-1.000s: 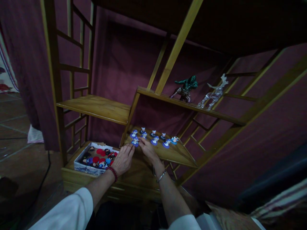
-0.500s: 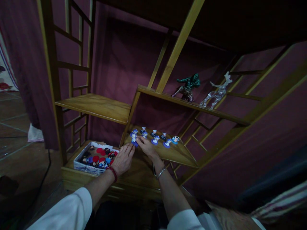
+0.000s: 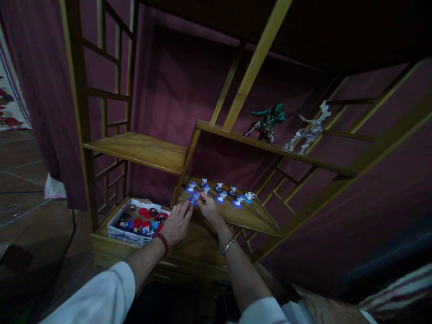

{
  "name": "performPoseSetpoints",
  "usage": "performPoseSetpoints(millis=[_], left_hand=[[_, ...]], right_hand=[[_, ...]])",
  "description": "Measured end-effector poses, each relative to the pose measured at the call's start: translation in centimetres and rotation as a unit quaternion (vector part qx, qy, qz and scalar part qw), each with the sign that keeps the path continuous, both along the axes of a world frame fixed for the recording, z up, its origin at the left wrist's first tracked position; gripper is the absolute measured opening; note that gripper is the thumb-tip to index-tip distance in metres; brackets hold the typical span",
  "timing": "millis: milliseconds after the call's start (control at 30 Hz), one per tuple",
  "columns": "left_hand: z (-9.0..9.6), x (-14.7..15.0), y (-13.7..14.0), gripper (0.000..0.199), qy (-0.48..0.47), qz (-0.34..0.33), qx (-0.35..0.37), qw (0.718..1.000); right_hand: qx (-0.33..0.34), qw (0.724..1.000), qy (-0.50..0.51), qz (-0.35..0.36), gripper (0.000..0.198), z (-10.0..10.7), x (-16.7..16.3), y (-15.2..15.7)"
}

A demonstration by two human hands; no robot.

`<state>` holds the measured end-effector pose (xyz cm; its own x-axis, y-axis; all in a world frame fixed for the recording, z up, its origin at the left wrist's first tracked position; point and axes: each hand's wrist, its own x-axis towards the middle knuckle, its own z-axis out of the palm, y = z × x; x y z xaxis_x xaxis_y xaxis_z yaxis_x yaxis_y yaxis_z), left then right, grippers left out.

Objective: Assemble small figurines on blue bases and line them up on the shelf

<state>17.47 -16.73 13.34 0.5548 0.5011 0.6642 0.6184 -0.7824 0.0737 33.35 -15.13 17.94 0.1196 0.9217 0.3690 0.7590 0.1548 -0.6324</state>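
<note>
A small blue-and-white figurine (image 3: 194,198) on a round purple base is at the front left edge of the lower right shelf (image 3: 249,219), between my two hands. My right hand (image 3: 209,209) pinches it from the right with thumb and fingers. On its left, my left hand (image 3: 178,221) has its fingertips closed at the base, though its grip is partly hidden. Just behind stand similar figurines: one purple-haired (image 3: 191,187), another (image 3: 221,196) to the right, and one (image 3: 237,201) farther right. Small dark figurines (image 3: 219,186) and a light-blue-based one (image 3: 249,196) line the back.
An open cardboard box (image 3: 123,236) of jumbled figurines with red and blue bases sits left of my left hand. Above are a wooden shelf (image 3: 138,152), a green-and-bronze statue (image 3: 268,122) and a clear deer-like statue (image 3: 310,130). A wooden post (image 3: 189,157) divides the sections.
The figurine between my hands has turned, showing more blue and less white than before. My hands keep nearly the same place on the shelf; the whole view has shifted slightly.
</note>
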Motion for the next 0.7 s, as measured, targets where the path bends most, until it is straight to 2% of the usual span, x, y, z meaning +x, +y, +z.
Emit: performPoseSetpoints(millis=[100, 233, 467, 700], left_hand=[[0.0, 0.0, -0.2, 0.054, -0.004, 0.015, 0.003, 1.000], [0.5, 0.0, -0.5, 0.059, -0.023, -0.007, 0.006, 1.000], [2.1, 0.7, -1.2, 0.058, -0.112, -0.015, -0.078, 0.991], [2.9, 1.1, -0.7, 0.053, -0.116, -0.040, -0.096, 0.988]], right_hand=[[0.003, 1.000, -0.021, -0.002, 0.024, 0.5, -0.3, -0.4], [0.010, 0.998, -0.057, -0.010, 0.021, 0.8, -0.7, -0.6], [0.025, 0.992, -0.115, -0.037, 0.021, 0.7, -0.9, -0.7], [0.031, 0.994, -0.101, -0.031, 0.021, 0.3, -0.4, -0.5]])
